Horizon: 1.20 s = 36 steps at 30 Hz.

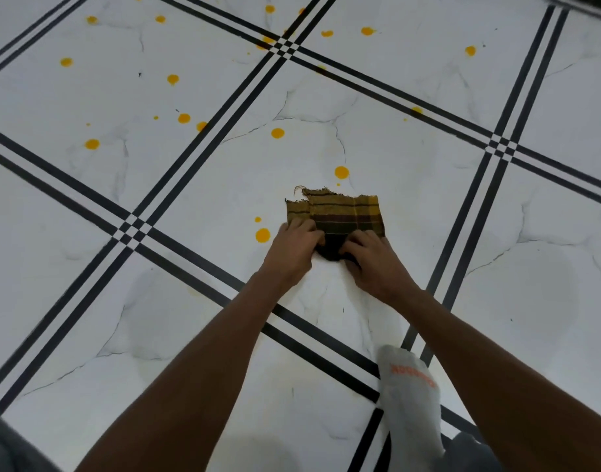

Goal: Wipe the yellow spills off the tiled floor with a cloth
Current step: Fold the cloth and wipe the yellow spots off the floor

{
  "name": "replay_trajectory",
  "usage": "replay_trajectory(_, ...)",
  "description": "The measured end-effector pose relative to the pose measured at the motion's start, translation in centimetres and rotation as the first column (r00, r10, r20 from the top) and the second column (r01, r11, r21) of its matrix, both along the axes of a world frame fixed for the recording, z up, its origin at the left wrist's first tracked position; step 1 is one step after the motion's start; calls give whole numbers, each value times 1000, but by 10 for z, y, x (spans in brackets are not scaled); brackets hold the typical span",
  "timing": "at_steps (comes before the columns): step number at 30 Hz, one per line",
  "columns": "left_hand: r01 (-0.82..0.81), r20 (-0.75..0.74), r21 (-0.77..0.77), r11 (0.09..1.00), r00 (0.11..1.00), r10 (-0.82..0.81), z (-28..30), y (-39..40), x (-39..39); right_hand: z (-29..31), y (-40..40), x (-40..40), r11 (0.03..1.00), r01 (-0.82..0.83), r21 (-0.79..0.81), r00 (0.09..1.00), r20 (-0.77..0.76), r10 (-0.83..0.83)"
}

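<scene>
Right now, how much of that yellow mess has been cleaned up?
Little, by the look of it. Both hands, left hand and right hand, hold the plaid cloth on the floor. Tiles nearest the person show no spots. Drops beside the cloth and many farther off remain.

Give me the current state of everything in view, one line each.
Brown-and-yellow checked cloth: flat on the floor, near edge bunched, far edge frayed.
Left hand: fingers on the cloth's left near corner.
Right hand: fingers curled on the bunched near edge.
Yellow spills: many unwiped; the closest lies beside the left hand.
White marble-look tiled floor: black double-line borders.
Grey sock: planted on the floor.
</scene>
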<state>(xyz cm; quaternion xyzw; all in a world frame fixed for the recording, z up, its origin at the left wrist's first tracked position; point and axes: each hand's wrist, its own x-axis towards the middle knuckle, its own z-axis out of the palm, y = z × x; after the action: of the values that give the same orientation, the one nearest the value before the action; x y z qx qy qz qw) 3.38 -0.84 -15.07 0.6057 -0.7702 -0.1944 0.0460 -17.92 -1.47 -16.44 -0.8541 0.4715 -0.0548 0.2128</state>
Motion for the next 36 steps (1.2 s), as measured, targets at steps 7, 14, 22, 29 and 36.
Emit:
replay_trajectory(7,-107,-111,-41,993,989,102,30,-24,22,22,-12,1,990,104,91,978,169,-118)
replay_trajectory(14,-471,-29,-52,880,882,470,-5,12,78,-14,-16,29,998,65,-24,995,84,-62)
replay_trajectory(22,-620,-16,-163,767,779,627,-42,38,128,-20,-4,23,986,-88,-142,995,38,95)
replay_trajectory(29,-668,-51,-155,728,742,669,-48,41,104,6,21,27,992,-115,-42,981,149,120)
replay_trajectory(36,-609,-25,-204,767,786,617,-61,37,117,-37,-6,48,989,17,-145,999,-30,-22)
